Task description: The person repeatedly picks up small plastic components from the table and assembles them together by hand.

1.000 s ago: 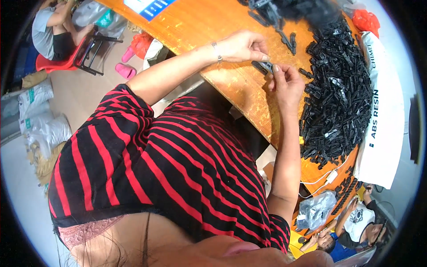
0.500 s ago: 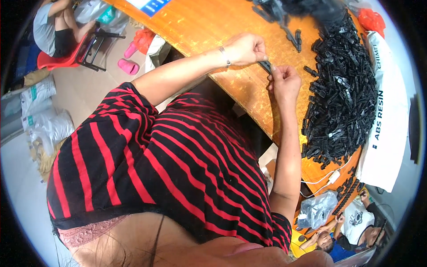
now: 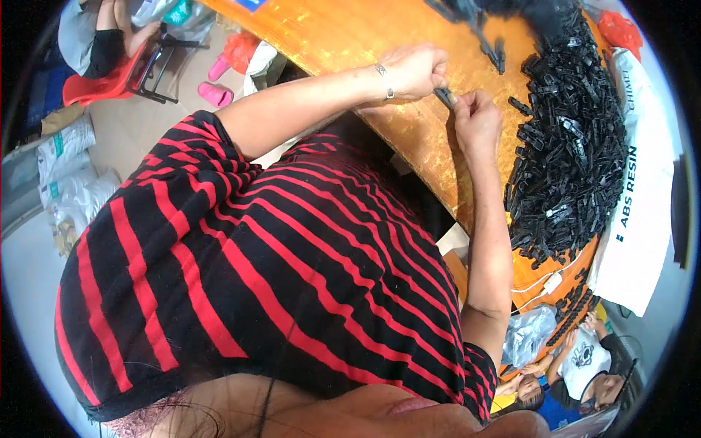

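My left hand (image 3: 421, 71) and my right hand (image 3: 478, 123) meet over the near edge of the wooden table. Between them is a small, narrow black plastic piece (image 3: 444, 96), pinched at one end by each hand. Its finer shape is partly covered by my fingertips. To the right of my hands lies a large heap of similar black plastic pieces (image 3: 566, 160). A few loose black pieces (image 3: 499, 57) lie beyond my hands on the tabletop.
The orange-brown table (image 3: 321, 40) has a white sack (image 3: 629, 190) along its right side. A white cable (image 3: 553, 283) and a clear plastic bag (image 3: 529, 332) are at lower right, near other people. A red chair (image 3: 109, 80) with a seated person and pink slippers (image 3: 215, 95) are at left.
The view has shifted slightly, so the table and heap sit a little differently. Both hands stay close together, pinching the black plastic piece.
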A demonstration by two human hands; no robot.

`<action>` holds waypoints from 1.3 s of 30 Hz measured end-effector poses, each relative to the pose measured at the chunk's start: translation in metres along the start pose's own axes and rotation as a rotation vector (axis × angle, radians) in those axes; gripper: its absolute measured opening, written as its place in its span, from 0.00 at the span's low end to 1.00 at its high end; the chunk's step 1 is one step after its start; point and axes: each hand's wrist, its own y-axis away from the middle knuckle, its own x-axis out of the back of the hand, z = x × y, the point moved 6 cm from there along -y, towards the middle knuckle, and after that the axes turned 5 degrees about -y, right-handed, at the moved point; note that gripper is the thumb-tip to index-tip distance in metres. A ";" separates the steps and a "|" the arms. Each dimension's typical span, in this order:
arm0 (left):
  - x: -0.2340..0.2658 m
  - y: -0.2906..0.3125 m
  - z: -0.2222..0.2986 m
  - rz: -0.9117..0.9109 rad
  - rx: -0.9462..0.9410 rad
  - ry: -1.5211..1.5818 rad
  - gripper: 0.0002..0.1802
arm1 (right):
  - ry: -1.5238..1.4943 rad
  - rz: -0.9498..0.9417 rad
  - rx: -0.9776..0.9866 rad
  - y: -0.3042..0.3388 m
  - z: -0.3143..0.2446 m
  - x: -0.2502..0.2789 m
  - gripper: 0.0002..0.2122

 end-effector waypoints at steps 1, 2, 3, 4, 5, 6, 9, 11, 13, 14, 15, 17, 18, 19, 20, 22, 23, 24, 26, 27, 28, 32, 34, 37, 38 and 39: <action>0.001 0.000 0.001 0.009 -0.010 -0.003 0.13 | 0.002 0.011 0.008 0.000 0.002 0.001 0.12; 0.001 0.001 0.001 0.017 -0.045 0.026 0.12 | -0.034 -0.012 -0.012 0.000 0.005 0.001 0.12; -0.001 0.003 0.000 0.028 -0.079 0.054 0.12 | -0.070 -0.036 -0.029 0.000 0.008 -0.001 0.12; -0.001 0.004 -0.003 0.043 -0.158 0.036 0.13 | -0.109 -0.019 -0.009 0.002 0.005 0.000 0.12; -0.003 0.006 -0.008 0.055 -0.169 0.032 0.13 | -0.037 0.039 0.039 0.007 0.002 0.003 0.12; -0.002 0.010 -0.013 0.078 -0.187 0.147 0.14 | -0.107 0.067 0.056 0.015 -0.003 0.004 0.11; 0.009 0.026 -0.009 0.096 -0.282 0.203 0.17 | -0.190 0.184 0.133 0.044 -0.020 0.015 0.09; -0.011 0.035 -0.015 -0.349 -0.031 0.564 0.16 | -0.201 0.216 0.225 0.054 -0.026 0.018 0.09; 0.003 0.048 -0.011 -0.346 -0.033 0.604 0.13 | -0.228 0.085 0.198 0.057 -0.033 0.017 0.09; 0.016 0.056 -0.010 -0.338 -0.039 0.613 0.11 | -0.272 0.071 0.217 0.058 -0.035 0.020 0.09; 0.030 0.063 -0.012 -0.324 -0.044 0.621 0.10 | -0.317 0.054 0.240 0.057 -0.038 0.023 0.09; 0.059 0.083 -0.035 -0.278 -0.057 0.576 0.10 | -0.255 0.079 0.221 0.047 -0.020 0.035 0.08; 0.077 0.096 -0.050 -0.338 -0.024 0.485 0.10 | -0.094 0.138 0.229 0.040 -0.016 0.049 0.08; 0.095 0.107 -0.064 -0.401 0.004 0.394 0.11 | 0.070 0.203 0.300 0.032 -0.007 0.062 0.07; 0.111 0.116 -0.081 -0.419 -0.060 0.197 0.13 | 0.184 0.222 0.274 0.025 0.001 0.072 0.06; 0.127 0.127 -0.100 -0.428 -0.124 0.000 0.15 | 0.365 0.235 0.225 0.009 0.008 0.084 0.06; 0.135 0.130 -0.104 -0.351 -0.114 -0.039 0.15 | 0.433 0.230 0.203 0.000 0.010 0.087 0.07; 0.143 0.131 -0.105 -0.271 -0.098 -0.079 0.15 | 0.487 0.208 0.228 -0.007 0.011 0.087 0.07; 0.136 0.118 -0.098 -0.204 -0.060 -0.018 0.15 | 0.563 0.181 0.235 -0.023 0.018 0.088 0.08; 0.133 0.110 -0.092 -0.139 -0.016 0.039 0.14 | 0.634 0.149 0.244 -0.031 0.017 0.084 0.08; 0.126 0.101 -0.084 -0.123 -0.017 0.037 0.13 | 0.684 0.107 0.221 -0.036 0.012 0.081 0.07; 0.096 0.046 -0.053 -0.047 -0.185 -0.032 0.11 | 0.710 0.019 0.238 -0.045 0.022 0.077 0.07; 0.083 0.013 -0.051 0.155 -0.286 -0.175 0.11 | 0.689 0.021 0.242 -0.044 0.015 0.078 0.07; 0.072 -0.033 -0.041 0.354 -0.318 -0.298 0.12 | 0.603 0.088 0.237 -0.039 0.006 0.084 0.09; 0.067 -0.046 -0.039 0.354 -0.319 -0.295 0.12 | 0.537 0.150 0.238 -0.038 0.003 0.088 0.09; 0.062 -0.059 -0.036 0.394 -0.346 -0.321 0.12 | 0.539 0.152 0.231 -0.037 0.004 0.089 0.09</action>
